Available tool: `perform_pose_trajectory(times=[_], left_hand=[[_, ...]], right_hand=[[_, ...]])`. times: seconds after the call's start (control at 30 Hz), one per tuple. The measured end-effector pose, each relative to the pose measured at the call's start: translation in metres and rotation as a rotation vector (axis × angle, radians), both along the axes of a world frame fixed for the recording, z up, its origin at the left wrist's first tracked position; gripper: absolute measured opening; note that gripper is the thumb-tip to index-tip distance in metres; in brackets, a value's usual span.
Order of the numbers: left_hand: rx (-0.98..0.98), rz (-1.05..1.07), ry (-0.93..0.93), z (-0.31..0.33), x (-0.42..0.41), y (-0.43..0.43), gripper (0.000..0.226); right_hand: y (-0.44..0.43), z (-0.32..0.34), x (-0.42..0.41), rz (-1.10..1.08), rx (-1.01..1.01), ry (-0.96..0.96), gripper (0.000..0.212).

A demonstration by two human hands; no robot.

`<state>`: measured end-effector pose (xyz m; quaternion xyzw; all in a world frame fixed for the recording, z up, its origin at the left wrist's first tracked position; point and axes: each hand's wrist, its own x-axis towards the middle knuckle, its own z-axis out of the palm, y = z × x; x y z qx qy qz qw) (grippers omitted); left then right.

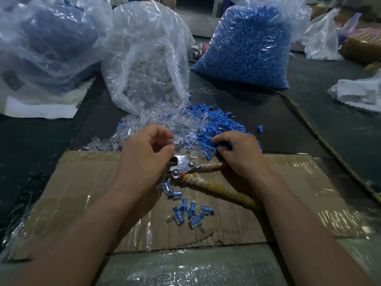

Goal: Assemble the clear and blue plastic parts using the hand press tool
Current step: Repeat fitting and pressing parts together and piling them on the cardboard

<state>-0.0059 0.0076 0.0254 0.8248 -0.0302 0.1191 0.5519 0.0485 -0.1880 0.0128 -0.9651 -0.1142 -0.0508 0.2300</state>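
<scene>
1. Hand press tool (186,165) lies on the cardboard sheet (82,182), its metal head just below the left fingertips and one taped handle reaching under the right palm.
2. Left hand (148,149): fingers curled, thumb drawn toward the forefinger over the clear parts (148,122); I cannot tell whether a piece is pinched.
3. Right hand (239,151): fingers curled down into the blue parts (218,120); I cannot tell whether they hold one.
4. Assembled pieces (189,211) lie scattered on the cardboard, nearer the person than either set of fingers.
5. Beyond the fingers stand a clear-parts bag (148,58) and a blue-parts bag (247,48).
</scene>
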Motion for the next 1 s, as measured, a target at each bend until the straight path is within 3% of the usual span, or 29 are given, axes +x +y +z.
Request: perform_pose_trajectory(times=[0.4,0.8,1.0], left_hand=[[0.001,0.000,-0.006,-0.0016,0.0002,-0.0007,0.027],[-0.003,-0.015,-0.003,-0.0006,-0.0003,-0.0004,0.030],[-0.017,-0.019,0.006,-0.0003,-0.0005,-0.0010,0.034]], right_hand=[[0.0010,0.0065,-0.0025,-0.022,0.260,-0.199,0.027],[0.0006,0.0055,-0.0019,-0.099,0.290,-0.137,0.019],[0.0026,0.0092,-0.0074,-0.100,0.411,-0.085,0.015]])
